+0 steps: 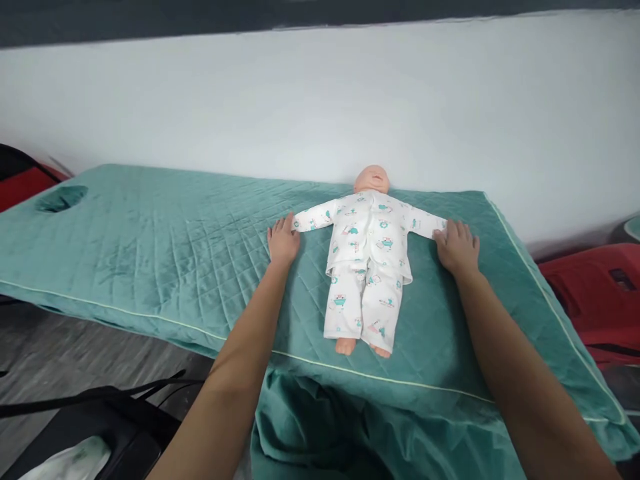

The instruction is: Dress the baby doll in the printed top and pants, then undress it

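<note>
A baby doll [370,233] lies on its back on a green quilted bed cover [210,227], its arms stretched out to both sides. It wears a white patterned pajama top [369,230] and matching pants [363,300]; its bare feet show below. My left hand [283,240] is closed on the end of the sleeve at the left, thumb by the cuff. At the other sleeve's end, my right hand [457,247] has the cuff between thumb and fingers. Both of the doll's hands are hidden under mine.
The bed stands against a white wall [250,107]. A face hole [63,199] is at its far left. Red chairs or cases [595,293] stand at the right. A black bag or seat [115,433] with a strap is at lower left, beside bunched green cloth [310,427].
</note>
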`<state>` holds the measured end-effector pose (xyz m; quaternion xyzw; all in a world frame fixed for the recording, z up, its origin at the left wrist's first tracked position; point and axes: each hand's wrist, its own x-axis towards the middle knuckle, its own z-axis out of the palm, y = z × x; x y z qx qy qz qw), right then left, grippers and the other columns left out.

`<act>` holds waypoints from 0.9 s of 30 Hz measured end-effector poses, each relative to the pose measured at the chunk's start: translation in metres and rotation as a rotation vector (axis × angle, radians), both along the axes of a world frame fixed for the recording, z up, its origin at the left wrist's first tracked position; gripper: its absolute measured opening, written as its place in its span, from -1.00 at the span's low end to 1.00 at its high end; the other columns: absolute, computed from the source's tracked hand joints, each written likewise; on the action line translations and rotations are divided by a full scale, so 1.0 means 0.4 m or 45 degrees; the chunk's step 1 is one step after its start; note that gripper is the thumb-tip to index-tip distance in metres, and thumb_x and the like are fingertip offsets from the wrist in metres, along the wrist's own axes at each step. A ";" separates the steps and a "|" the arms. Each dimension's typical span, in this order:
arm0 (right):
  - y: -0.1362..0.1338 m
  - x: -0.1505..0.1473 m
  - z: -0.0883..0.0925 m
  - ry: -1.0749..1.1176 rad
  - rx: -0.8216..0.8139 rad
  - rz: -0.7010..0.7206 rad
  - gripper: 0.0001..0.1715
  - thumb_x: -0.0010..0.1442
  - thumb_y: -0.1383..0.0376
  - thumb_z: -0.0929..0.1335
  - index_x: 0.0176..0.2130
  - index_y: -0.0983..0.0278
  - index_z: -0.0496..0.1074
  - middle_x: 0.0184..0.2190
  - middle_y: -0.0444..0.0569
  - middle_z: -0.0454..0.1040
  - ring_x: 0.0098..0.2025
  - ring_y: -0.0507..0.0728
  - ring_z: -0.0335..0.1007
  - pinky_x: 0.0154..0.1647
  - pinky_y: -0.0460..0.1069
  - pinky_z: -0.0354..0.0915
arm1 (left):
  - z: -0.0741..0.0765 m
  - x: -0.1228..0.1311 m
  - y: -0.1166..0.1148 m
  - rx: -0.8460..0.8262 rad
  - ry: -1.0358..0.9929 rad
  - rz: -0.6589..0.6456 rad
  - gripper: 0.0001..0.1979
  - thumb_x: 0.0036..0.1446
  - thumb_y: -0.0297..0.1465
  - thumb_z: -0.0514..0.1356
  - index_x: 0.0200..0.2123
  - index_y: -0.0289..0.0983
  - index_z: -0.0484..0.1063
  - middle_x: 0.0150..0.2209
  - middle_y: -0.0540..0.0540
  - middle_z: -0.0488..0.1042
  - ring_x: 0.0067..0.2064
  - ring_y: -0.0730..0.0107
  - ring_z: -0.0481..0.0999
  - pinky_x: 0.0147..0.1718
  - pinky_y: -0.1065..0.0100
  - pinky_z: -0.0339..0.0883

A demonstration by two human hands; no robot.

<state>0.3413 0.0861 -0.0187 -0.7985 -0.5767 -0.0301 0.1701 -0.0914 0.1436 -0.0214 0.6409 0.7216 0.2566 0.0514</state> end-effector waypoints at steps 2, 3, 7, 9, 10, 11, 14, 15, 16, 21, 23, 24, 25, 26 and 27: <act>-0.015 0.014 -0.003 0.023 -0.001 -0.109 -0.27 0.42 0.01 0.09 0.36 0.39 0.14 0.39 0.36 0.11 0.44 0.43 -0.05 0.34 0.42 -0.02 | -0.007 0.003 0.006 0.034 -0.045 0.012 -0.39 0.26 -0.49 0.01 0.38 -0.24 0.19 0.32 -0.25 0.32 0.40 0.01 0.18 0.39 -0.12 -0.07; -0.018 0.017 -0.003 0.032 0.006 -0.158 -0.27 0.42 0.01 0.10 0.35 0.40 0.17 0.37 0.38 0.14 0.43 0.44 -0.03 0.33 0.42 0.00 | -0.010 0.003 0.008 0.051 -0.066 0.013 -0.40 0.26 -0.52 -0.01 0.36 -0.26 0.21 0.30 -0.26 0.34 0.40 0.01 0.20 0.39 -0.12 -0.07; -0.008 0.023 -0.006 0.069 0.023 -0.225 -0.36 0.39 0.07 0.15 0.28 0.35 0.28 0.26 0.31 0.32 0.35 0.41 0.15 0.30 0.39 0.08 | -0.014 0.000 0.015 0.113 -0.164 -0.001 -0.44 0.26 -0.59 -0.02 0.30 -0.29 0.32 0.21 -0.28 0.45 0.30 0.04 0.37 0.38 -0.11 -0.04; -0.002 0.031 -0.008 0.104 0.036 -0.196 -0.40 0.37 0.10 0.15 0.26 0.30 0.32 0.23 0.23 0.38 0.31 0.39 0.22 0.29 0.37 0.11 | -0.014 -0.004 0.019 0.142 -0.210 0.009 -0.48 0.27 -0.60 -0.01 0.25 -0.30 0.39 0.16 -0.28 0.50 0.22 0.06 0.46 0.37 -0.11 -0.03; 0.000 0.035 -0.010 0.120 0.047 -0.181 -0.40 0.36 0.11 0.15 0.25 0.28 0.34 0.22 0.21 0.40 0.30 0.37 0.24 0.29 0.36 0.12 | -0.014 -0.006 0.022 0.154 -0.232 0.018 -0.50 0.27 -0.60 -0.01 0.23 -0.30 0.41 0.14 -0.28 0.52 0.18 0.07 0.50 0.36 -0.10 -0.01; 0.002 0.040 -0.012 0.130 0.059 -0.172 -0.40 0.35 0.11 0.16 0.25 0.28 0.35 0.21 0.20 0.42 0.29 0.36 0.25 0.29 0.34 0.12 | -0.013 -0.008 0.025 0.162 -0.253 0.028 -0.51 0.27 -0.61 -0.01 0.20 -0.30 0.44 0.12 -0.27 0.54 0.15 0.08 0.53 0.36 -0.08 0.01; 0.004 0.050 -0.018 0.134 0.099 -0.171 -0.40 0.31 0.12 0.20 0.22 0.30 0.39 0.21 0.20 0.42 0.28 0.34 0.28 0.29 0.30 0.15 | -0.012 -0.015 0.035 0.181 -0.353 0.028 -0.51 0.25 -0.61 -0.01 0.13 -0.27 0.51 0.11 -0.22 0.55 0.14 0.12 0.54 0.33 0.02 0.13; 0.005 0.051 -0.021 0.134 0.112 -0.166 -0.40 0.30 0.13 0.21 0.22 0.31 0.39 0.22 0.21 0.41 0.28 0.34 0.29 0.29 0.28 0.16 | -0.012 -0.017 0.038 0.184 -0.388 0.019 -0.52 0.25 -0.61 0.00 0.12 -0.25 0.53 0.11 -0.19 0.55 0.15 0.15 0.54 0.32 0.07 0.17; 0.007 0.050 -0.022 0.137 0.125 -0.157 -0.40 0.30 0.14 0.21 0.22 0.33 0.40 0.23 0.22 0.40 0.28 0.34 0.29 0.29 0.27 0.17 | -0.012 -0.019 0.041 0.186 -0.423 0.007 -0.53 0.25 -0.59 0.00 0.11 -0.25 0.54 0.11 -0.18 0.55 0.16 0.17 0.53 0.31 0.11 0.19; 0.013 0.033 -0.026 0.173 0.165 -0.103 -0.38 0.26 0.14 0.26 0.23 0.34 0.39 0.30 0.28 0.29 0.29 0.38 0.29 0.29 0.26 0.20 | -0.009 -0.017 0.050 0.170 -0.533 0.005 -0.58 0.36 -0.30 0.03 0.19 -0.24 0.46 0.10 -0.21 0.56 0.20 0.09 0.49 0.27 0.08 0.24; 0.014 0.025 -0.024 0.196 0.145 -0.110 -0.35 0.25 0.12 0.27 0.25 0.34 0.38 0.36 0.31 0.19 0.31 0.41 0.26 0.29 0.28 0.19 | -0.007 -0.013 0.052 0.123 -0.479 0.045 -0.51 0.35 -0.21 0.06 0.28 -0.22 0.36 0.11 -0.24 0.55 0.22 -0.02 0.46 0.25 -0.02 0.23; 0.014 0.023 -0.024 0.212 0.134 -0.115 -0.33 0.25 0.11 0.28 0.25 0.35 0.37 0.38 0.32 0.14 0.34 0.42 0.22 0.31 0.28 0.16 | -0.007 -0.012 0.053 0.098 -0.441 0.063 -0.48 0.34 -0.21 0.07 0.31 -0.21 0.31 0.12 -0.24 0.54 0.22 -0.06 0.45 0.24 -0.06 0.22; 0.014 0.022 -0.023 0.232 0.127 -0.120 -0.31 0.24 0.11 0.28 0.26 0.36 0.36 0.39 0.34 0.11 0.36 0.42 0.18 0.32 0.28 0.14 | -0.008 -0.012 0.055 0.079 -0.410 0.078 -0.47 0.33 -0.22 0.08 0.33 -0.19 0.28 0.14 -0.25 0.52 0.23 -0.09 0.43 0.23 -0.08 0.23; 0.014 0.022 -0.022 0.258 0.126 -0.122 -0.30 0.23 0.11 0.28 0.26 0.37 0.35 0.40 0.34 0.09 0.38 0.41 0.14 0.33 0.26 0.13 | -0.009 -0.012 0.056 0.067 -0.389 0.092 -0.47 0.33 -0.25 0.08 0.33 -0.18 0.27 0.16 -0.25 0.51 0.23 -0.12 0.43 0.21 -0.10 0.24; 0.014 0.023 -0.022 0.285 0.129 -0.120 -0.30 0.22 0.12 0.28 0.26 0.37 0.35 0.40 0.33 0.08 0.39 0.39 0.13 0.33 0.25 0.13 | -0.010 -0.013 0.058 0.060 -0.378 0.106 -0.48 0.33 -0.28 0.07 0.33 -0.18 0.28 0.16 -0.26 0.50 0.22 -0.12 0.43 0.19 -0.10 0.26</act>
